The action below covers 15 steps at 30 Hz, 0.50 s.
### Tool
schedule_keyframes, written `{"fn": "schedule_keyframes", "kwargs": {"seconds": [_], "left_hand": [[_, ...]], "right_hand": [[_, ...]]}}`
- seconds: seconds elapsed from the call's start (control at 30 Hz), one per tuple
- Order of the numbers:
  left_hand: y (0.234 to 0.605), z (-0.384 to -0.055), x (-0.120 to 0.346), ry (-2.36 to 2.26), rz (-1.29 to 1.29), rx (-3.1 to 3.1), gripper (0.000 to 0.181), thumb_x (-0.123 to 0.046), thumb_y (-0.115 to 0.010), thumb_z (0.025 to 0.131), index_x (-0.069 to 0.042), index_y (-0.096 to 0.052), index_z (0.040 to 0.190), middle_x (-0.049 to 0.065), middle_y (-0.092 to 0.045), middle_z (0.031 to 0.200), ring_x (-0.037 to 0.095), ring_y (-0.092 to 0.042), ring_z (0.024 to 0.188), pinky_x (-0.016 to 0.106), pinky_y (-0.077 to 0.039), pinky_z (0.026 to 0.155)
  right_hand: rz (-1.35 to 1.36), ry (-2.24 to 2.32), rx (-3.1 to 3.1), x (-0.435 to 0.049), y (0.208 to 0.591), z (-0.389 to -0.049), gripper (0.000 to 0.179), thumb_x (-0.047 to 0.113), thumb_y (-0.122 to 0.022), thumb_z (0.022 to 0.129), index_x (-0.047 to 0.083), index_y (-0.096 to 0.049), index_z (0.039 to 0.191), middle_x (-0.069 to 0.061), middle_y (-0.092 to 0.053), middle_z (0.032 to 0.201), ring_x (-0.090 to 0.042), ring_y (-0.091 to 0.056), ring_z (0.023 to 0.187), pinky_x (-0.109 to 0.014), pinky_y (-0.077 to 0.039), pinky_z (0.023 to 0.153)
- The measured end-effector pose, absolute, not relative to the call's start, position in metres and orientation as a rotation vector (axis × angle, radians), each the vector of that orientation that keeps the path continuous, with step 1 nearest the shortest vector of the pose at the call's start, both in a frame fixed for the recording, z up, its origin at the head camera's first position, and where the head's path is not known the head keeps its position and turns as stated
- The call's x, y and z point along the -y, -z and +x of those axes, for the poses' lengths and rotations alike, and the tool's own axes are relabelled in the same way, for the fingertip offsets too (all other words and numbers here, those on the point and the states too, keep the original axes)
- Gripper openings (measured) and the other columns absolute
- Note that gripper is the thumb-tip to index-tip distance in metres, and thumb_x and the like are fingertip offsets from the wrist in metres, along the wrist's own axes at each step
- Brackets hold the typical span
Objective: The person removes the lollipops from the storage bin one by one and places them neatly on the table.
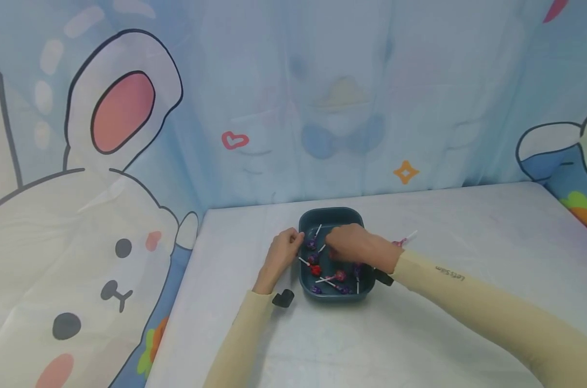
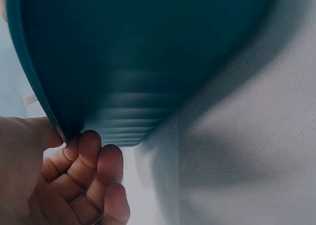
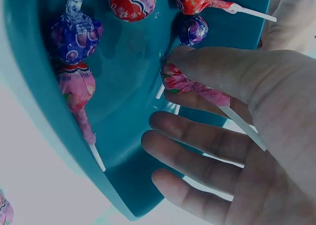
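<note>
A dark teal rectangular tub [image 1: 337, 299] stands on the table with several wrapped lollipops in it. My left hand [image 1: 281, 254] pinches the tub's left rim, thumb inside and fingertips against the outer wall [image 2: 138, 106]. Over the tub's interior, my right hand [image 1: 352, 243] pinches a pink-wrapped lollipop [image 3: 212, 93] by its candy end between thumb and index finger. Its white stick points back toward the palm, and the other fingers are spread loosely. Around it lie a purple lollipop [image 3: 74, 40], a pink one [image 3: 76, 89] and a red one [image 3: 195, 0].
Outside the tub, a pink lollipop [image 1: 404, 240] lies on the white table [image 1: 448, 226] to the right, partly hidden by the right forearm. A blue printed curtain [image 1: 274, 97] hangs behind the table. A black wrist device [image 1: 283, 298] sits beside the left cuff.
</note>
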<state>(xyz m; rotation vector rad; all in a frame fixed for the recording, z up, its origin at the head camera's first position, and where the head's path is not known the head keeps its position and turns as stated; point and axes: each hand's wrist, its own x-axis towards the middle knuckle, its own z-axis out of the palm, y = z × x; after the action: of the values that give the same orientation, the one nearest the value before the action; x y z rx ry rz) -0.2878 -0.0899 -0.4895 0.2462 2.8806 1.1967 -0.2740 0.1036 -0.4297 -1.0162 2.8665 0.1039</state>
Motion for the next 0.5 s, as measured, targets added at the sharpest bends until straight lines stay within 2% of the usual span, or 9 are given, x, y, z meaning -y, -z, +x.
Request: {"fn": "schedule_keyframes", "kwargs": {"seconds": [0.23,0.5], "left_hand": [[0.49,-0.288,0.09,-1.193,0.238,-2.888,0.031,-0.038,-0.045,0.095,-0.013,-0.055,0.079,-0.002,-0.052,0.064,0.012,-0.046,0.055,0.024,-0.036,0.05],[0.489,-0.287,0.089,-1.191,0.216,-2.889,0.031,-0.039,-0.045,0.095,-0.013,-0.055,0.08,-0.001,-0.053,0.065,0.012,-0.047,0.056,0.023,-0.037,0.05]], "right_hand": [[-1.001,-0.109,-2.852,-0.108,0.43,-0.275,0.013,0.03,-0.069,0.08,0.018,-0.064,0.076,0.006,-0.057,0.067,-0.01,-0.046,0.057,-0.03,-0.044,0.053],[-0.999,-0.11,-2.849,-0.116,0.43,-0.273,0.015,0.031,-0.069,0.08,0.016,-0.064,0.081,0.004,-0.058,0.07,-0.011,-0.047,0.059,-0.03,-0.045,0.055]]}}
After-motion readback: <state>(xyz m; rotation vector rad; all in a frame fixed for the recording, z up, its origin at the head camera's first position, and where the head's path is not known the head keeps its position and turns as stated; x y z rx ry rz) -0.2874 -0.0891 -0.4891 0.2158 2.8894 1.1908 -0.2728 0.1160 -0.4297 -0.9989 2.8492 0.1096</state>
